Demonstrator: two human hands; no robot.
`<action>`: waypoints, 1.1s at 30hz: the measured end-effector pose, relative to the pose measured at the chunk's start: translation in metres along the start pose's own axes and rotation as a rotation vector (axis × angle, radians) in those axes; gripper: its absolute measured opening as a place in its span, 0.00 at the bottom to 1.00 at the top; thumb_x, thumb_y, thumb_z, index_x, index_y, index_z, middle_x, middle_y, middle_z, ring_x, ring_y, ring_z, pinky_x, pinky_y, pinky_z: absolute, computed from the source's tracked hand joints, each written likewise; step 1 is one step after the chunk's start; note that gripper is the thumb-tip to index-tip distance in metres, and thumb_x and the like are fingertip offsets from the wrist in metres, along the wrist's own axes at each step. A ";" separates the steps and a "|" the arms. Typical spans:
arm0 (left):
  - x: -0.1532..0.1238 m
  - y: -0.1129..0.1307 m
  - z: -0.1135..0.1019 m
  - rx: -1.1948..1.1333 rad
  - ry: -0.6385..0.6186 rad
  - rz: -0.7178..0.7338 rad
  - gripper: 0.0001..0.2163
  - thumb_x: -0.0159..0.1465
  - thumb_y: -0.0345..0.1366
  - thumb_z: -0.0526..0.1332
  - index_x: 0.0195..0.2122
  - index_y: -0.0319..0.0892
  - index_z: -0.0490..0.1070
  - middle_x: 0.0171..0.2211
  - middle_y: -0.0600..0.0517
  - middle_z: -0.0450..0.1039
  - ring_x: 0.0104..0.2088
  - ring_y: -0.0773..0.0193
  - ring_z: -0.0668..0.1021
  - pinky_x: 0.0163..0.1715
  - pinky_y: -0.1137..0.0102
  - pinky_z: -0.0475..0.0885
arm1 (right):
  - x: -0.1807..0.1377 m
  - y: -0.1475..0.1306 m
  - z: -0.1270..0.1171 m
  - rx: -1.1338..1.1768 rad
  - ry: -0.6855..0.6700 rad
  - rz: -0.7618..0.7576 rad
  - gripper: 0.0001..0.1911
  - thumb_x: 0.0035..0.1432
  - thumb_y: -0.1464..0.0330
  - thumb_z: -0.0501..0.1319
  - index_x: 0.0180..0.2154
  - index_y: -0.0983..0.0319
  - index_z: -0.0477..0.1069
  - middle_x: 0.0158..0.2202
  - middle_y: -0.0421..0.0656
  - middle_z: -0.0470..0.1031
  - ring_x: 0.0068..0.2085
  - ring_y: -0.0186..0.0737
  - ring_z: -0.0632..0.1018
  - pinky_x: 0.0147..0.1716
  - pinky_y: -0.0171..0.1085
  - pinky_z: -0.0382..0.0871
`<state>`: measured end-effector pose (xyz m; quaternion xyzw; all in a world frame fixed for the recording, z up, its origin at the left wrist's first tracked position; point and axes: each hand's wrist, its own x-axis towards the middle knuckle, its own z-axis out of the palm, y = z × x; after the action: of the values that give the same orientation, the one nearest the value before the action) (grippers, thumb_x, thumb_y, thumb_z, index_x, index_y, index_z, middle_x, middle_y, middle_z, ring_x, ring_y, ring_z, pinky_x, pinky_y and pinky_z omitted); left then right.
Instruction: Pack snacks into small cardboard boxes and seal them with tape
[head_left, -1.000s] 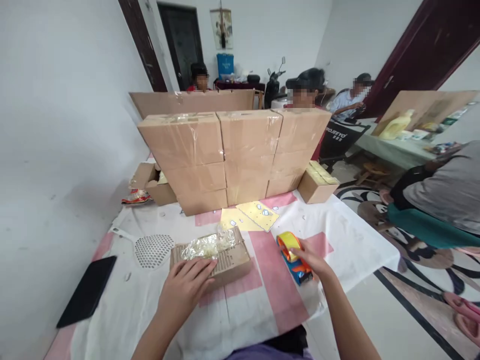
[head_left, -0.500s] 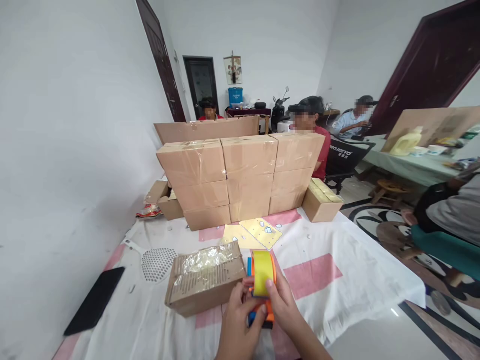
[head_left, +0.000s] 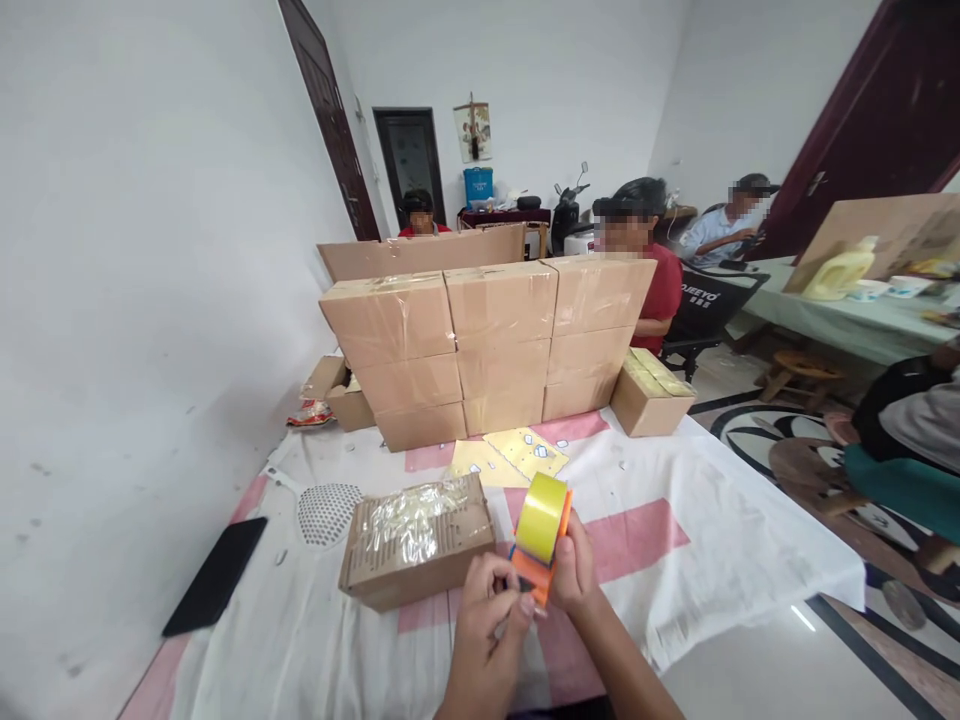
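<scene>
My right hand (head_left: 576, 568) is closed around an orange tape dispenser (head_left: 534, 576) that carries a wide roll of yellowish packing tape (head_left: 543, 518). At the dispenser's near, lower end, my left hand (head_left: 491, 615) has its thumb and fingers pinched together. A small shiny bit shows by the left fingertips, but what lies between them is too small to make out. Just left of both hands rests a closed cardboard box (head_left: 420, 545), its top covered with glossy clear tape. The dispenser is held above the cloth, beside the box's right end.
Stacked cardboard boxes (head_left: 495, 345) form a wall across the table's back. Smaller boxes flank it, one at the right (head_left: 652, 395). Yellow sheets (head_left: 517, 455), a white fly swatter (head_left: 328, 515) and a black tablet-like slab (head_left: 216, 577) lie on the cloth. Several people sit beyond.
The dispenser has turned in my right hand, so the roll tilts to the right and its orange side faces up. My left fingers have stayed at its lower end. The view has shifted slightly.
</scene>
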<state>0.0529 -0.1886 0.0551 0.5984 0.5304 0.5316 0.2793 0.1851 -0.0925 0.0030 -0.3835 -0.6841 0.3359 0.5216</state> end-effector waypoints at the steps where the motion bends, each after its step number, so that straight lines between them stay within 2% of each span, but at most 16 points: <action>1: -0.001 0.004 -0.002 -0.018 -0.019 -0.030 0.25 0.71 0.55 0.53 0.27 0.44 0.80 0.32 0.45 0.71 0.37 0.57 0.75 0.39 0.64 0.71 | 0.007 -0.005 -0.001 0.022 0.019 -0.005 0.28 0.66 0.46 0.43 0.44 0.55 0.72 0.33 0.49 0.75 0.34 0.54 0.78 0.35 0.52 0.75; 3: -0.004 0.008 -0.005 -0.092 -0.093 -0.158 0.28 0.70 0.58 0.52 0.28 0.42 0.79 0.24 0.48 0.69 0.28 0.61 0.73 0.31 0.67 0.69 | 0.023 -0.019 -0.001 0.097 0.070 0.013 0.28 0.65 0.45 0.45 0.45 0.56 0.71 0.32 0.49 0.76 0.34 0.54 0.78 0.35 0.51 0.75; 6: -0.014 0.007 -0.006 -0.217 -0.240 -0.382 0.31 0.68 0.62 0.51 0.32 0.40 0.80 0.13 0.57 0.58 0.15 0.68 0.62 0.19 0.72 0.59 | 0.047 -0.042 0.000 0.228 0.201 0.126 0.28 0.67 0.45 0.43 0.49 0.57 0.69 0.34 0.50 0.77 0.35 0.53 0.80 0.37 0.50 0.76; 8: -0.020 0.003 -0.008 -0.238 -0.277 -0.455 0.31 0.67 0.63 0.52 0.36 0.38 0.80 0.12 0.59 0.56 0.13 0.70 0.60 0.17 0.73 0.56 | 0.058 -0.052 0.000 0.318 0.260 0.203 0.28 0.68 0.46 0.42 0.51 0.57 0.66 0.33 0.48 0.78 0.35 0.51 0.81 0.37 0.49 0.76; 13: -0.026 -0.011 -0.011 -0.139 -0.279 -0.470 0.27 0.69 0.59 0.54 0.36 0.39 0.81 0.14 0.57 0.60 0.16 0.69 0.64 0.19 0.74 0.58 | 0.058 -0.060 -0.001 0.407 0.224 0.276 0.31 0.67 0.44 0.41 0.54 0.58 0.66 0.33 0.46 0.79 0.35 0.49 0.82 0.36 0.46 0.78; 16: -0.034 -0.015 -0.007 -0.093 -0.297 -0.415 0.24 0.71 0.54 0.53 0.33 0.40 0.80 0.14 0.57 0.60 0.17 0.68 0.65 0.22 0.73 0.60 | 0.037 -0.067 -0.006 0.413 0.223 0.364 0.31 0.67 0.43 0.44 0.48 0.58 0.72 0.31 0.46 0.80 0.33 0.49 0.82 0.36 0.46 0.78; 18: -0.044 -0.015 -0.004 -0.035 -0.317 -0.361 0.23 0.72 0.49 0.53 0.27 0.41 0.77 0.14 0.57 0.61 0.18 0.68 0.67 0.23 0.73 0.60 | 0.018 -0.072 -0.014 0.413 0.222 0.455 0.32 0.65 0.42 0.45 0.39 0.58 0.75 0.28 0.45 0.79 0.32 0.49 0.81 0.35 0.46 0.78; 20: -0.056 -0.014 -0.004 0.060 -0.360 -0.283 0.22 0.72 0.43 0.52 0.23 0.42 0.73 0.16 0.55 0.64 0.19 0.67 0.69 0.24 0.72 0.61 | -0.002 -0.077 -0.024 0.422 0.166 0.526 0.35 0.63 0.39 0.43 0.30 0.57 0.75 0.25 0.47 0.78 0.35 0.53 0.82 0.35 0.48 0.78; 23: -0.071 -0.012 -0.010 0.191 -0.425 -0.104 0.19 0.73 0.37 0.51 0.26 0.43 0.75 0.20 0.54 0.71 0.22 0.66 0.73 0.27 0.72 0.63 | -0.025 -0.080 -0.038 0.467 0.046 0.570 0.40 0.61 0.37 0.37 0.18 0.55 0.70 0.22 0.52 0.75 0.43 0.59 0.81 0.40 0.52 0.77; 25: -0.075 -0.011 -0.013 0.273 -0.408 0.040 0.19 0.74 0.35 0.50 0.31 0.44 0.77 0.21 0.53 0.74 0.23 0.66 0.75 0.27 0.71 0.64 | -0.031 -0.080 -0.042 0.503 0.007 0.555 0.41 0.63 0.41 0.34 0.15 0.54 0.68 0.22 0.53 0.75 0.45 0.60 0.81 0.45 0.54 0.75; 27: -0.074 -0.011 -0.014 0.376 -0.363 0.176 0.19 0.74 0.34 0.49 0.33 0.43 0.77 0.20 0.52 0.74 0.21 0.66 0.74 0.26 0.70 0.63 | -0.030 -0.079 -0.037 0.540 -0.035 0.513 0.42 0.65 0.44 0.31 0.13 0.54 0.67 0.23 0.54 0.76 0.46 0.59 0.80 0.48 0.55 0.74; 30: -0.069 -0.012 -0.015 0.503 -0.318 0.308 0.18 0.74 0.34 0.49 0.33 0.43 0.77 0.19 0.52 0.71 0.19 0.66 0.72 0.24 0.69 0.61 | -0.023 -0.078 -0.022 0.530 -0.131 0.474 0.44 0.65 0.43 0.29 0.13 0.53 0.68 0.21 0.53 0.75 0.44 0.58 0.81 0.47 0.55 0.73; 32: -0.069 -0.018 -0.026 0.558 -0.275 0.326 0.19 0.74 0.34 0.49 0.31 0.43 0.77 0.17 0.52 0.70 0.19 0.66 0.72 0.23 0.70 0.61 | -0.019 -0.080 -0.018 0.462 -0.148 0.459 0.46 0.64 0.41 0.29 0.21 0.55 0.76 0.21 0.52 0.74 0.40 0.59 0.81 0.45 0.56 0.73; 33: -0.072 -0.023 -0.036 0.588 -0.227 0.303 0.20 0.74 0.34 0.48 0.31 0.44 0.77 0.16 0.52 0.69 0.18 0.66 0.72 0.22 0.71 0.62 | -0.017 -0.081 -0.021 0.422 -0.134 0.445 0.46 0.64 0.40 0.31 0.28 0.55 0.81 0.21 0.51 0.74 0.36 0.58 0.80 0.43 0.57 0.72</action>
<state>0.0206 -0.2578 0.0198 0.7805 0.5314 0.3216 0.0703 0.1943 -0.1451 0.0693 -0.3839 -0.5317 0.6009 0.4571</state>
